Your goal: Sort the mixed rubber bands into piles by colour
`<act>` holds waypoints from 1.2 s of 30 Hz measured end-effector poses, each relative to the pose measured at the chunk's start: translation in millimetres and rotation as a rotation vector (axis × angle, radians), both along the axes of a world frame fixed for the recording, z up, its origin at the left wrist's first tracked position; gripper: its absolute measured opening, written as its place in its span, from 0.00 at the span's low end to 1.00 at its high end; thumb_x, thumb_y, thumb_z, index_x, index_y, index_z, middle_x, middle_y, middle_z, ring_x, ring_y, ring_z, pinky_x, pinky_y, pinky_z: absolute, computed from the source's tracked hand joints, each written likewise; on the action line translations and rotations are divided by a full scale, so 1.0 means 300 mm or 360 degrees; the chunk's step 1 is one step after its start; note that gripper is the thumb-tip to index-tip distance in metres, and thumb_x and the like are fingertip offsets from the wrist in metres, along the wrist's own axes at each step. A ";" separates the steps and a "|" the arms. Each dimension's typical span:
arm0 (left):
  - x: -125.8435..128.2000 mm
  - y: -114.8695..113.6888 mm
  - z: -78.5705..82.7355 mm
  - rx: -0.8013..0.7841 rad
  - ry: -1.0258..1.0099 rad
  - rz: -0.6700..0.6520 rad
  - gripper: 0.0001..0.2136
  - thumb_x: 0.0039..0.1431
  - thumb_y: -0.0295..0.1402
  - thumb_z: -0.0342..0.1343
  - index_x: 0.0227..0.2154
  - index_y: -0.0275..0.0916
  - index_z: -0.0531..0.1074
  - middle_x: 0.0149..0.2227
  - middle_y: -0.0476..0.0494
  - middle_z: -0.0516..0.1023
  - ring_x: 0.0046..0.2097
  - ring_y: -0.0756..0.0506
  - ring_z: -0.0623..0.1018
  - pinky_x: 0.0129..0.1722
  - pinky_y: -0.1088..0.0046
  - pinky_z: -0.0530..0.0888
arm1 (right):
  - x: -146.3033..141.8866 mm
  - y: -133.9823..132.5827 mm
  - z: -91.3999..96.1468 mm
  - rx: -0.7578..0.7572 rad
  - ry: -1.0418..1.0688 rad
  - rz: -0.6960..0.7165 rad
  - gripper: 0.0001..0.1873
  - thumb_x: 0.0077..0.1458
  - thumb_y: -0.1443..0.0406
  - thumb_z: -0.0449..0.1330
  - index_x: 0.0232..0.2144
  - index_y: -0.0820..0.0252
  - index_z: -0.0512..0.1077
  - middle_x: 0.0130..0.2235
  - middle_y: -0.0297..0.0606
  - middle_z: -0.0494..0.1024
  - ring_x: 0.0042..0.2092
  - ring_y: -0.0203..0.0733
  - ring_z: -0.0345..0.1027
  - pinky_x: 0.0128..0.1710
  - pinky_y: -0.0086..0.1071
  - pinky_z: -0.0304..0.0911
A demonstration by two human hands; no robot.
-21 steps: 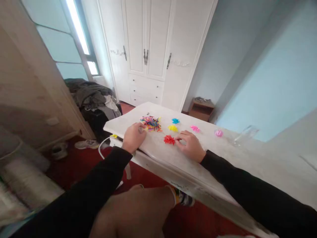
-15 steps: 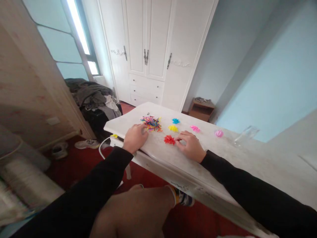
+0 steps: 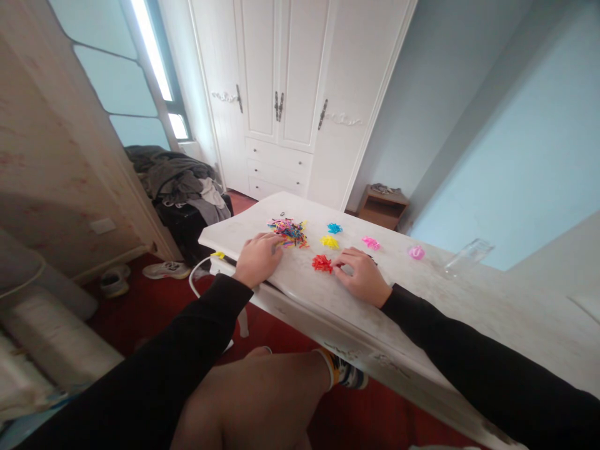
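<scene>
A mixed pile of small colourful bands, which look like rubber bands, lies on the white table. At its near left edge rests my left hand, fingers stretched toward the bands and loosely apart. My right hand sits by the heap of red bands, thumb and forefinger curled together at its right edge. Whether a band is between those fingertips is too small to see. Beyond the red heap are a yellow heap and a blue heap. A pink heap lies past my right hand.
Farther right on the white table are a round pink object and a clear container that looks like glass or plastic. A white cable hangs off the left edge. A dark ring lies behind the mixed pile.
The view has shifted slightly. My left fingers reach a little farther over the edge of the mixed pile; my right hand stays by the red heap.
</scene>
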State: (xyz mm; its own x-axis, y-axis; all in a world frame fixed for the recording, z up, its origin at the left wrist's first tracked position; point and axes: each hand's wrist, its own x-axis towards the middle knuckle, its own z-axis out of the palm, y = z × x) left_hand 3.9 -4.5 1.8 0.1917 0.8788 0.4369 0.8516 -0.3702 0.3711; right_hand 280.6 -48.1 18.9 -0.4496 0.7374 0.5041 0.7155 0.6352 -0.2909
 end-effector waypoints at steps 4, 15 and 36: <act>0.000 -0.001 -0.005 0.0000 0.0001 0.0013 0.16 0.65 0.31 0.51 0.51 0.43 0.79 0.57 0.45 0.80 0.61 0.38 0.75 0.60 0.55 0.72 | 0.000 -0.002 0.002 -0.0010 0.0008 0.0010 0.09 0.57 0.74 0.60 0.30 0.58 0.77 0.34 0.38 0.81 0.40 0.46 0.72 0.45 0.40 0.63; -0.002 -0.005 -0.003 0.0002 0.0212 -0.0056 0.19 0.68 0.37 0.49 0.58 0.47 0.75 0.65 0.47 0.73 0.66 0.39 0.70 0.62 0.55 0.70 | 0.000 -0.003 0.003 -0.0033 -0.0012 0.0026 0.09 0.58 0.74 0.60 0.29 0.57 0.77 0.34 0.37 0.81 0.40 0.45 0.72 0.46 0.39 0.63; -0.014 0.021 -0.026 0.0110 -0.0295 -0.0103 0.19 0.62 0.31 0.53 0.54 0.39 0.78 0.58 0.40 0.79 0.61 0.39 0.76 0.65 0.59 0.70 | 0.000 -0.006 0.006 -0.0053 -0.0027 0.0036 0.09 0.57 0.74 0.60 0.30 0.57 0.77 0.34 0.37 0.80 0.41 0.45 0.72 0.46 0.38 0.64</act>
State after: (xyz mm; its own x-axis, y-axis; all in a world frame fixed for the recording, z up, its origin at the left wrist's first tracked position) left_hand -0.3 1.9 -5.9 0.1575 0.8340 0.5288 0.7449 -0.4519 0.4908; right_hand 280.7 -49.9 20.9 -0.4747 0.7432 0.4714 0.7059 0.6415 -0.3004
